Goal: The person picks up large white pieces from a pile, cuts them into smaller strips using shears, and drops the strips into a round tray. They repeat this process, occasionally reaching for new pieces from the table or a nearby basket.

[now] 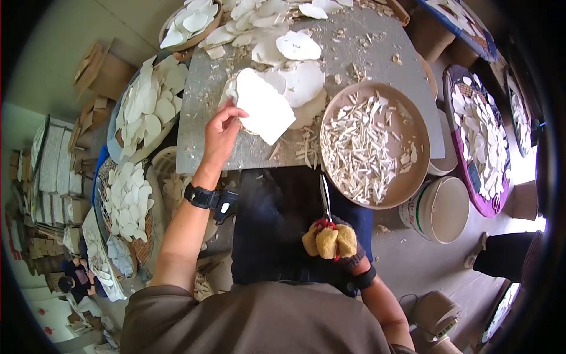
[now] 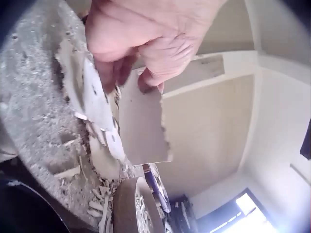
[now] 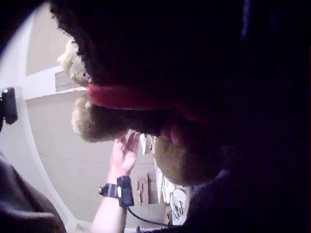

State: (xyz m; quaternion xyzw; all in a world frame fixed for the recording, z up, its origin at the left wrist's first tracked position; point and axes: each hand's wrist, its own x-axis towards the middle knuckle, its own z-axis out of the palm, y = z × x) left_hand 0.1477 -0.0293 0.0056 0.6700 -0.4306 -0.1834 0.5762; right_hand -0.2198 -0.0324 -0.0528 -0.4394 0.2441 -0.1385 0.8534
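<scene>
Above the grey table my left hand (image 1: 221, 137) pinches a flat, stiff white piece (image 1: 265, 109) by its left edge, thumb on one side and fingers on the other. The left wrist view shows this piece (image 2: 143, 121) tilted up, with a rough, chipped edge. More white pieces (image 1: 303, 82) lie under and behind it. Over my lap, my right hand (image 1: 336, 239) wears a dark glove with thick yellow pads on the fingers. It grips red-handled scissors (image 1: 326, 197), blades pointing at the table. In the right wrist view the red handle (image 3: 121, 97) shows between the padded fingers.
A round tan tray (image 1: 421, 159) full of white strips sits at the table's right front corner. Trimmings litter the table (image 1: 371, 65). Baskets of white pieces (image 1: 150, 112) stand left and right. A white bucket (image 1: 448, 209) is at the right, near another person's leg (image 1: 501, 259).
</scene>
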